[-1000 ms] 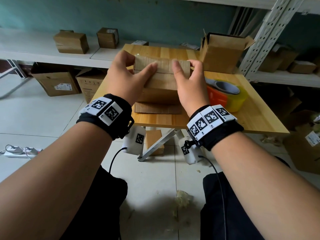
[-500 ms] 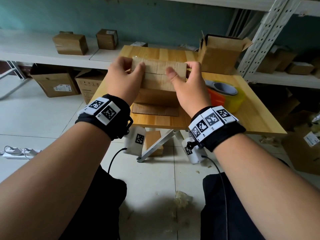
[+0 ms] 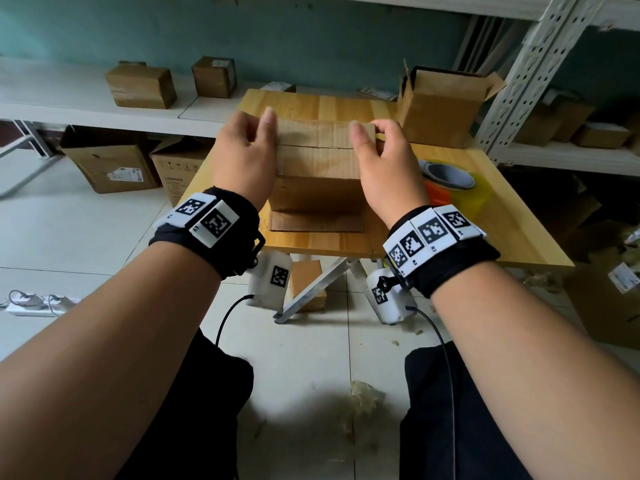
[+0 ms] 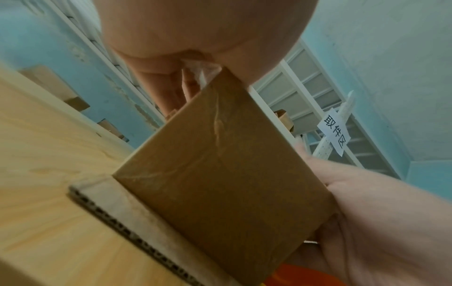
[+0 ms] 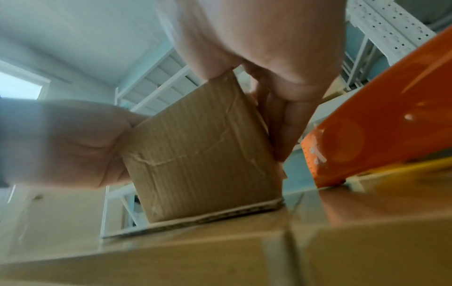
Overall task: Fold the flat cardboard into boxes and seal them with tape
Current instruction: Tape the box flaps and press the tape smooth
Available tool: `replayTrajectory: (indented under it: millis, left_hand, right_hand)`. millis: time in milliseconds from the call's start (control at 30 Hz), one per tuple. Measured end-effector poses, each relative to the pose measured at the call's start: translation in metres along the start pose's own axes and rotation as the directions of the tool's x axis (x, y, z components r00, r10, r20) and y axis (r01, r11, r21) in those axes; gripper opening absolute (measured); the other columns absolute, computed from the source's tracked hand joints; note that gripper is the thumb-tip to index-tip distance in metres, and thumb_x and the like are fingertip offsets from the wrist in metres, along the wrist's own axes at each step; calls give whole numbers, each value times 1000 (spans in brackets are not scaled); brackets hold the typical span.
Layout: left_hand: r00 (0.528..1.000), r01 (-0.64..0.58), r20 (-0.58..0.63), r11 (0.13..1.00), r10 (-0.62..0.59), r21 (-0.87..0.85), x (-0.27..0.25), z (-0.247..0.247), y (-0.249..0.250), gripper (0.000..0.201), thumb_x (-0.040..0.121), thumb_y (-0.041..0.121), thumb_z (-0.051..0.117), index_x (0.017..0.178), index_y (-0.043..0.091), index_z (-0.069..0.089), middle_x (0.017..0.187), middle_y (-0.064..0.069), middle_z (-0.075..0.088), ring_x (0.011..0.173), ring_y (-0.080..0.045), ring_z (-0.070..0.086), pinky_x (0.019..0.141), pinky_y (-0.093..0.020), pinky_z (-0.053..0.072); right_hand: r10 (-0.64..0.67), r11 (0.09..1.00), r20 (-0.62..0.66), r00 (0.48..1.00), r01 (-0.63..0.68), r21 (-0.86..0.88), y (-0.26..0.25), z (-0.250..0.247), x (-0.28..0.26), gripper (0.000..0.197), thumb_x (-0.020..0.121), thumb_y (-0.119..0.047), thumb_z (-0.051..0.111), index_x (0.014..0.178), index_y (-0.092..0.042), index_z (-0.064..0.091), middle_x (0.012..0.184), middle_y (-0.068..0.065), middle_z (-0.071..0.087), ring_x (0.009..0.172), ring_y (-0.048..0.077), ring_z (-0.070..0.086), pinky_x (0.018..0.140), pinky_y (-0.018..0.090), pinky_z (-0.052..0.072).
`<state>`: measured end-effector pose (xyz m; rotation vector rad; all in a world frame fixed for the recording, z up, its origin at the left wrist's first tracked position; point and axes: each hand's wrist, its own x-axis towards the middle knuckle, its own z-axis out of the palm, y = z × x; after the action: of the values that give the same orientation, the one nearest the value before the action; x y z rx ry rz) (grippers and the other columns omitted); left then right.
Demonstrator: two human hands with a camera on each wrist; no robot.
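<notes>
Both hands [image 3: 242, 157] [image 3: 388, 168] pinch the box's [image 3: 317, 161] top flaps shut (untaped), so reaching for the tape dispenser [image 3: 450, 183] may let them spring open.

Black wristbands [image 3: 221, 233] bearing white coded tags, cabled cameras beneath.

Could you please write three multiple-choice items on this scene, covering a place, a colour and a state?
1. Where is the tape dispenser relative to the held box?
A. Its right
B. Its left
C. On top

2. What colour is the dispenser body?
A. Blue
B. Orange
C. Black

3. How are the box's top flaps?
A. Standing upright
B. Torn off
C. Folded down

Answers:
1 A, it lies beyond the right hand.
2 B, orange shows beside that wrist.
3 C, left hand and right hand hold them closed.
</notes>
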<state>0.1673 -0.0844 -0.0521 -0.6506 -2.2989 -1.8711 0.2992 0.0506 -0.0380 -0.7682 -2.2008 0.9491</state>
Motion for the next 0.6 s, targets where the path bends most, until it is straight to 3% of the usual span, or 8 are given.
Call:
replayTrajectory:
  millis: [100,167,300,333,400,467,533,600]
  left_hand:
    - [997,-35,66,995,29,96,-5,2,2,62,86,66,74,115,13,60,108,-1,65,98,-16,63,85,-35,56]
    - [998,-31,50,996,26,89,-5,2,2,58,87,61,76,116,13,61,110,1,64,102,-15,62,89,-37,57]
    - [999,17,35,1000,-18,14,1,-1,1,39,94,53,70,108,17,68,103,5,68,97,-14,66,91,-44,59]
    - [999,24,25,1000,-24,7,2,-1,1,36,96,51,68,106,16,69,99,4,69,93,-13,66,90,-45,60]
    - [1000,28,6,1000,-28,-4,3,-1,1,34,100,47,63,103,14,70,92,3,68,86,-15,64,88,-47,60]
    - [1000,31,5,1000,-31,5,3,-1,2,34,103,46,59,104,13,68,91,1,68,86,-18,65,88,-49,60]
    - [999,33,19,998,-34,52,1,-1,2,35,103,49,57,107,16,65,96,3,67,93,-18,66,88,-44,59]
    - [999,19,36,997,-22,81,-2,0,2,44,96,60,64,110,19,61,100,7,64,98,-15,65,84,-35,56]
  right_hand:
    - [-38,986,40,998,44,-164,-1,-4,-6,83,93,-77,52,154,-23,36,122,-11,62,89,9,53,72,29,47]
    - [-50,982,48,998,57,-178,0,-6,-5,76,98,-72,50,156,-23,36,134,0,64,98,14,55,79,32,45]
    - [-18,984,58,998,27,-173,0,-7,0,59,109,-57,39,158,-24,36,145,2,60,125,23,59,85,31,40]
    - [-22,982,39,999,29,-184,1,-5,1,55,110,-55,36,156,-24,38,140,1,63,122,23,61,84,31,40]
    - [-50,978,-9,999,47,-204,3,-1,2,46,112,-50,30,144,-24,50,104,-4,68,96,21,65,75,31,39]
    - [-73,977,-49,996,61,-205,6,1,3,42,112,-48,28,132,-23,56,81,-10,58,79,20,59,69,33,37]
    - [-47,976,-39,998,38,-214,5,1,1,47,111,-55,28,137,-25,52,82,-10,57,81,21,59,70,34,40]
    - [-9,969,2,1000,9,-246,1,1,-2,64,104,-71,34,149,-26,42,88,-9,58,84,21,57,72,36,46]
